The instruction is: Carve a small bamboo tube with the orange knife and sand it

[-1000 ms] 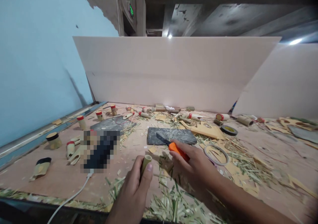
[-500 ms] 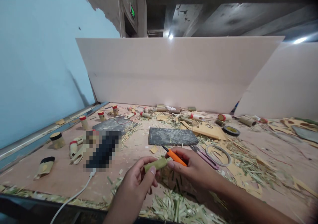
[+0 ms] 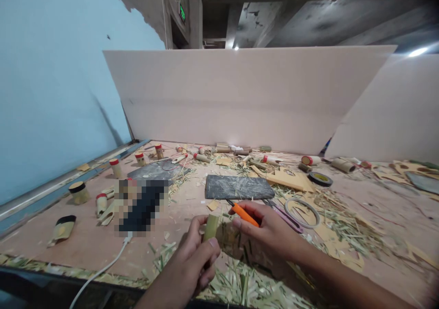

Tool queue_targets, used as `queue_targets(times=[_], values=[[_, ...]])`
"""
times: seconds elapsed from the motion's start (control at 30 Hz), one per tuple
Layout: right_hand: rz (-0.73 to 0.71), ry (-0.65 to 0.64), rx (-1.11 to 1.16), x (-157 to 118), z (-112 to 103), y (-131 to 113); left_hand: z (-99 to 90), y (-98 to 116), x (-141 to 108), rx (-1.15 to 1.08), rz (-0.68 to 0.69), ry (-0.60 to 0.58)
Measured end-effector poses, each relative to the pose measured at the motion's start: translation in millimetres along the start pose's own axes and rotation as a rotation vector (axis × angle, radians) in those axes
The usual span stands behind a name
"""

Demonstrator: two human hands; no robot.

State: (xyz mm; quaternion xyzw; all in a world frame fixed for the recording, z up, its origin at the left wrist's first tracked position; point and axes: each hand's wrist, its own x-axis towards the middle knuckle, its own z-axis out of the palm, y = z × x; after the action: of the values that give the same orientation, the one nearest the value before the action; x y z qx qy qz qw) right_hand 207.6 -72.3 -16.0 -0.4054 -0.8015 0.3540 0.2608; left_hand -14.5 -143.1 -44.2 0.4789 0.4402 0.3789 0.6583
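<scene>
A short green bamboo piece (image 3: 211, 227) stands nearly upright between the thumb and fingers of my left hand (image 3: 195, 258). To its right, my right hand (image 3: 262, 224) grips an orange-handled tool (image 3: 245, 214) whose dark tip points up and left. A gap separates the right fingers from the bamboo. Green and pale shavings (image 3: 243, 279) are heaped on the table (image 3: 137, 258) below both hands. Just beyond the hands lies a dark grey flat block (image 3: 238, 187) with scraps on top.
Red-rimmed and black-rimmed bamboo pieces stand at the left, near a pixelated dark object (image 3: 144, 208) with a white cable (image 3: 103, 272). A pale ring (image 3: 302, 212), a purple tool (image 3: 286, 218) and black tape (image 3: 320, 178) lie right. A pale panel (image 3: 240, 94) rises behind.
The bamboo piece has turned from lying nearly level to nearly upright in my left hand. The fingers of my right hand have come away from its end.
</scene>
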Motion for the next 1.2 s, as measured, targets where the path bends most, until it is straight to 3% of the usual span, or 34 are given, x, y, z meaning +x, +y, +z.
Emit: queue_targets(times=[0.13,0.33,0.5,0.7,0.87,1.07,1.2], values=[[-0.051,0.042,-0.185,-4,-2,0,-3.4,1,2,-0.064,-0.022,-0.005],[-0.14,-0.057,-0.384,-11,3,-5,-1.2,1,6,-0.035,0.028,-0.009],[-0.178,-0.059,-0.518,-12,8,0,-1.3,-5,10,-0.022,-0.011,0.029],[-0.37,-0.168,-0.553,-15,11,2,-0.1,-8,12,-0.034,0.003,0.041],[-0.401,-0.042,-0.669,-16,17,9,2.7,-7,10,0.106,-0.004,0.121],[-0.169,0.284,-0.689,-10,11,18,3.3,-9,15,0.138,0.011,0.147],[-0.173,0.246,-0.595,-10,4,18,1.8,-9,14,0.065,0.005,0.151]])
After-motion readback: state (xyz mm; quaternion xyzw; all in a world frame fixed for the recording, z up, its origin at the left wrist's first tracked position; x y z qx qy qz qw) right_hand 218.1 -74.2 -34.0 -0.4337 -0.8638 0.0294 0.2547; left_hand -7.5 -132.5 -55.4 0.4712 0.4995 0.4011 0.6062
